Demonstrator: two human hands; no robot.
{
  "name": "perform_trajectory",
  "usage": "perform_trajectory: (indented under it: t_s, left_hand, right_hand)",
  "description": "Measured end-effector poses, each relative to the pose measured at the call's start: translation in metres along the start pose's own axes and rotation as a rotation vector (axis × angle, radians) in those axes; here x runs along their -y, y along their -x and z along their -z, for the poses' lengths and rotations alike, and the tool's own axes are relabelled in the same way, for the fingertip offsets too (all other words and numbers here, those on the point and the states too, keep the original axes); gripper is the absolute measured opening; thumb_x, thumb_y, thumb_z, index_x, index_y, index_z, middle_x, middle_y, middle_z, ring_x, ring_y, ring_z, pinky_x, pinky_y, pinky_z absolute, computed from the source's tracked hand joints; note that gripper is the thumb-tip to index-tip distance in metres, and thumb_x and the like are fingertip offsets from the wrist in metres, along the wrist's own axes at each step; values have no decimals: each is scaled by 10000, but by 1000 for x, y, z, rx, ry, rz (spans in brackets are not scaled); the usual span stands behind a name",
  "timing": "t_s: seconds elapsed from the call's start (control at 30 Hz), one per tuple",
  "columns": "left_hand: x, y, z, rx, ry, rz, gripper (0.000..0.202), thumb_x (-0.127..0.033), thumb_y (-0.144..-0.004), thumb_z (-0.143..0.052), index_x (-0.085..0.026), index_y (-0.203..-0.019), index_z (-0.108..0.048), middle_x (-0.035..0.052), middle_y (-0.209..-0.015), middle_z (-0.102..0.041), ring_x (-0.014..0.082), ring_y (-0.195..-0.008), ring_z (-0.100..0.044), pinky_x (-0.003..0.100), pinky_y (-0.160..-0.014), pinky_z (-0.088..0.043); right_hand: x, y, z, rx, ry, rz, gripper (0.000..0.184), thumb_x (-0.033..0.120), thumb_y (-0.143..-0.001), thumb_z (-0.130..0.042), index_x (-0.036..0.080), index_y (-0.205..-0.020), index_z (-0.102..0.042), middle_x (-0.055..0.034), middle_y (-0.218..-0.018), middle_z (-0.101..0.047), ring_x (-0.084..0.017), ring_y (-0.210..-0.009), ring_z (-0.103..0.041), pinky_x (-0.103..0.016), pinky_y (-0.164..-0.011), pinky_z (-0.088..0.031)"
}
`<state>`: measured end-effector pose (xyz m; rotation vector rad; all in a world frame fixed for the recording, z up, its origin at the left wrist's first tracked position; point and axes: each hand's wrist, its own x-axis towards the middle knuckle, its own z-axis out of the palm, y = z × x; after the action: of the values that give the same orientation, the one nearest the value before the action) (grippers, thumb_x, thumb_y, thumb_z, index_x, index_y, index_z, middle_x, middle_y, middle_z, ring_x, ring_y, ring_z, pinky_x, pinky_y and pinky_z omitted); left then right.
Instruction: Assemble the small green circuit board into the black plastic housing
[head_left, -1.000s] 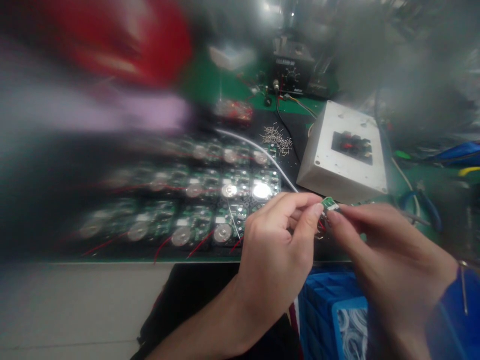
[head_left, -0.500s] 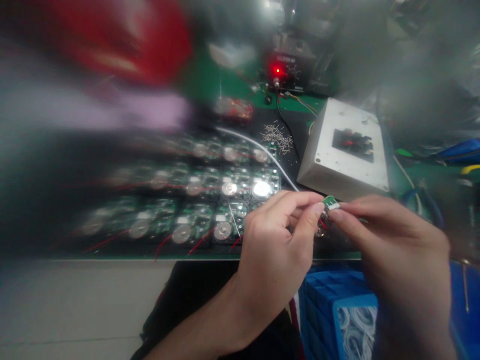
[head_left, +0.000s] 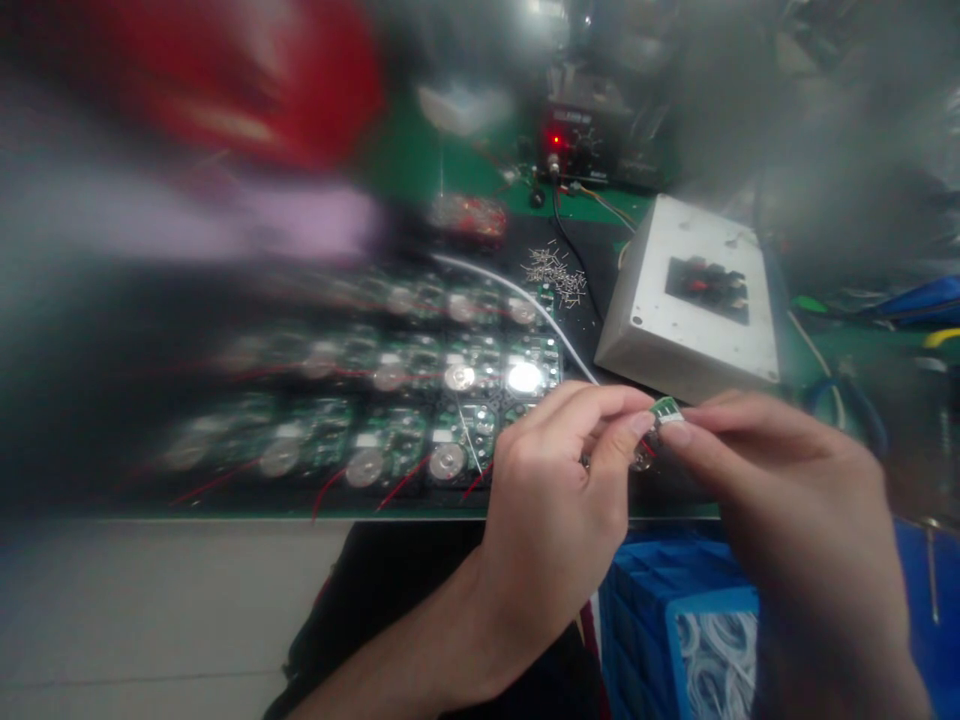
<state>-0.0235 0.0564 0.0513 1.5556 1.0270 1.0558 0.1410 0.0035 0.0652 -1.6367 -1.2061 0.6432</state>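
Observation:
Between the fingertips of both hands is a small green circuit board (head_left: 664, 408) with a white part on its near edge. My left hand (head_left: 562, 480) pinches its left side, thumb against forefinger. From the right, my right hand (head_left: 780, 470) pinches the other side the same way. Fingers cover much of the board. A short red wire shows just beneath it. Left of my left hand, rows of circuit boards (head_left: 390, 440) with round metallic discs and red wires lie on the black mat. A white cable (head_left: 525, 295) runs behind my left hand.
A metal box (head_left: 686, 300) with a dark square opening stands behind my right hand. Small metal pins (head_left: 555, 272) lie heaped left of it. Further back is a black unit (head_left: 592, 145) with a red light. Below the table edge sits a blue crate (head_left: 667, 600) holding coiled white cables.
Both hands keep their pinch on the small circuit board, which has shifted and tilted slightly. The boards on the mat and the metal box look unchanged.

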Motion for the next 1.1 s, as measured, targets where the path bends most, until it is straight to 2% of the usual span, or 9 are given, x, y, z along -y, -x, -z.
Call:
perform_trajectory:
  t_s: [0.17,0.3,0.53,0.63,0.73,0.93,1.1]
  left_hand:
    - [-1,1,-1,-17,24,7,103,-191,-989,-656,-202,-1016,-755,12,-1015,-762,149,-892,-739,253,-832,-618]
    - [0,2,-2,-42,45,61,92,-231,-983,-682,-217,-1031,-759,6,-1003,-790,138,-829,-752,252,-825,-622]
    - [3,-1,-3,-38,37,92,115,-254,-1006,-654,-242,-1043,-762,7,-1035,-811,166,-893,-771,267,-813,-629]
    - [4,-2,-3,-25,24,97,118,-249,-1005,-656,-254,-1052,-764,6,-1058,-811,186,-961,-769,256,-749,-620]
    - [4,-3,-3,-23,28,96,119,-246,-1005,-655,-253,-1044,-766,6,-1035,-812,189,-952,-767,244,-673,-600]
    - [4,-5,-1,16,17,90,130,-252,-1004,-651,-239,-1061,-768,28,-1043,-806,202,-951,-762,246,-594,-569]
    - [3,-5,0,33,28,117,125,-263,-1008,-646,-258,-1059,-760,1,-1033,-806,171,-902,-756,235,-611,-560]
  right_hand:
    - [2,0,-4,-31,9,15,140,251,-873,-909,235,-932,-783,43,-855,-730,-57,-710,-681,-9,-656,-520]
    - [6,1,-5,-51,55,-32,166,304,-865,-916,245,-943,-783,43,-852,-735,-65,-692,-688,-10,-631,-521]
    - [8,0,-3,-63,29,-92,159,347,-865,-918,254,-927,-804,28,-808,-740,-70,-673,-693,4,-597,-495]
    - [6,-2,-2,-36,-20,-138,188,374,-853,-927,250,-939,-814,14,-803,-743,-83,-646,-692,-13,-574,-503]
    - [5,-3,-1,-11,-70,-174,194,377,-845,-929,241,-930,-819,7,-766,-736,-95,-635,-696,-14,-530,-483]
    - [8,-2,-3,-38,25,-74,124,344,-891,-893,256,-935,-817,26,-805,-743,-68,-662,-687,1,-595,-492]
    - [8,0,-7,-69,158,40,119,323,-927,-857,259,-985,-776,63,-904,-735,-43,-727,-666,5,-661,-497]
